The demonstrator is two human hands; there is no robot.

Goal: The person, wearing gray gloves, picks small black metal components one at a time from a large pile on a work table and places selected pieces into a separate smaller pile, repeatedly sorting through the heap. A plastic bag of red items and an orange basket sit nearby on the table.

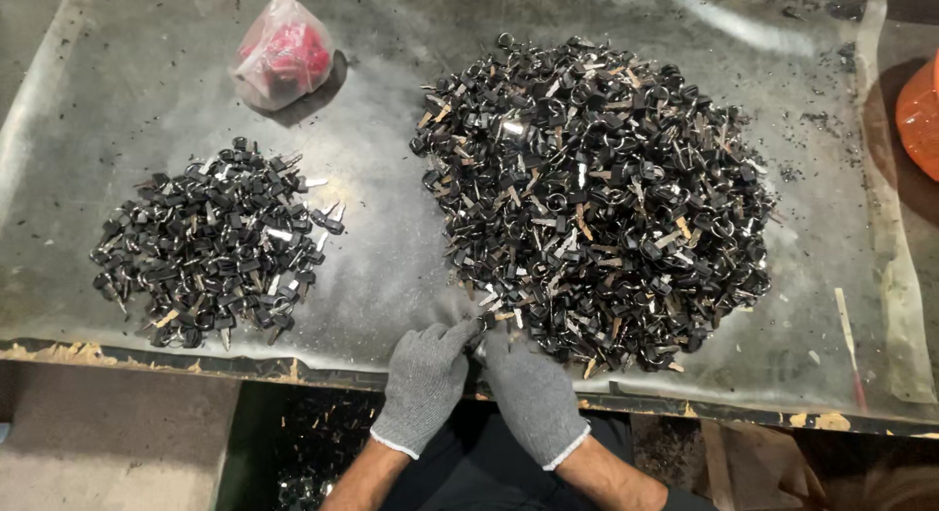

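Both my hands wear grey knit gloves and meet at the table's near edge. My left hand and my right hand pinch together on a small black-headed key at the near rim of the big pile of black keys and rings. A smaller heap of black keys lies to the left, apart from my hands.
A clear plastic bag with red pieces sits at the back left. An orange object shows at the right edge. The worn sheet-covered table has a chipped front edge. A thin stick lies at the right.
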